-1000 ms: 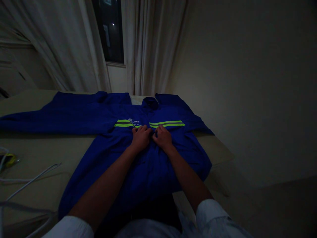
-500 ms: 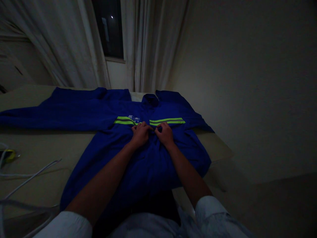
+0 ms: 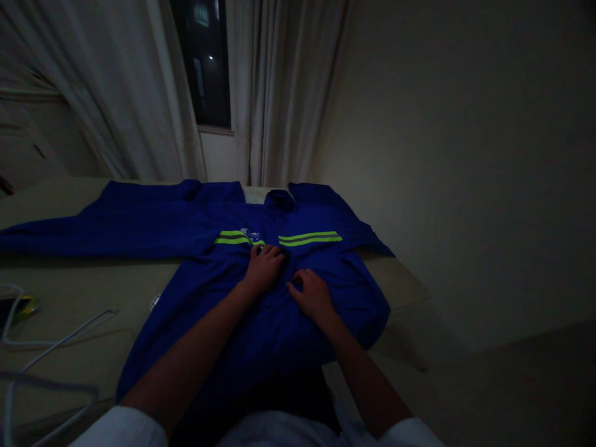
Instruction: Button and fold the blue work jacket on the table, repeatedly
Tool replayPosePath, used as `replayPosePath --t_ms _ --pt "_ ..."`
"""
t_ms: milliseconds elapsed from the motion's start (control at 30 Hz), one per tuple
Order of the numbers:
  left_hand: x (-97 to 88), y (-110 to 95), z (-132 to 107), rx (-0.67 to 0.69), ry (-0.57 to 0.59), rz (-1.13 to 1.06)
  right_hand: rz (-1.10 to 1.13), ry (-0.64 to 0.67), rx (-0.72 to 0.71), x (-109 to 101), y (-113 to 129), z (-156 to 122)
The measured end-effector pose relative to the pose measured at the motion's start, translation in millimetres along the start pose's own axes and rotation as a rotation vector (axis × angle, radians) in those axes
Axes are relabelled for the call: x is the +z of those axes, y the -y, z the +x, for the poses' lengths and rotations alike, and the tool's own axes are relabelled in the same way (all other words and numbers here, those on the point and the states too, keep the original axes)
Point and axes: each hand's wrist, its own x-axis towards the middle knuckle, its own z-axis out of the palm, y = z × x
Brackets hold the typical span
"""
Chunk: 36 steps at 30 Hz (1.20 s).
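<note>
Dim room, with pale curtains (image 3: 279, 93) either side of a dark window (image 3: 207, 62) at the back and a plain wall (image 3: 465, 155) to the right. Beige surface (image 3: 69, 292) in front, carrying a blue jacket (image 3: 274, 326). Lies spread flat, front up, collar (image 3: 279, 198) toward the window. Two neon-yellow stripes (image 3: 310, 238) across the chest; one long sleeve (image 3: 93, 226) stretched out to the left along the surface. White cables (image 3: 60, 335) near the left edge of the view, well apart from the jacket body, with a small yellow item (image 3: 21, 305) beside them.

Left hand (image 3: 265, 267): rests on the jacket front, just below the stripes, at the centre opening. Fingers curled, knuckles up, pressing into the fabric. Pinching or only pressing: cannot tell. Keeps the same place on the garment as half a second earlier.

Right hand (image 3: 311, 295): rests on the jacket front, lower down the centre opening, nearer the person. Fingers bent, tips on the fabric. Grasping or merely touching: cannot tell in this light. Differs from the earlier frame: then level with the left hand and almost touching it just under the stripes; now drawn back toward the body and clearly apart from the left hand.

Jacket itself unmoved on the surface. Sits slightly lower in the view than before, owing to a small change of head angle.
</note>
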Motion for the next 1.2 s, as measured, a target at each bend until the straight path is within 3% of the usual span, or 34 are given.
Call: replayPosePath --t_ms 133,267,567,733,933,1200 --pt "-6.9 -9.2 -15.3 0.137 0.050 -0.077 -0.065 -0.066 -0.010 5.6 1.7 -2.3" --pt "-15.1 -6.4 -28.7 0.128 0.109 -0.265 -0.035 -0.136 -0.066 3.4 3.8 -4.5" --pt "-26.9 -2.5 -24.7 0.212 0.158 -0.265 0.045 -0.276 -0.186 -2.3 4.2 -8.3" --pt "-27.3 -2.7 -26.9 0.255 0.068 -0.213 0.062 -0.288 -0.214 -1.8 4.9 -8.0" --pt "-30.4 -4.1 -29.8 0.353 -0.075 -0.210 0.260 -0.284 -0.158 -6.8 6.0 -6.9" --pt "-28.4 -4.7 -27.9 0.381 -0.041 -0.231 0.268 -0.276 -0.099 -6.8 5.7 -5.6"
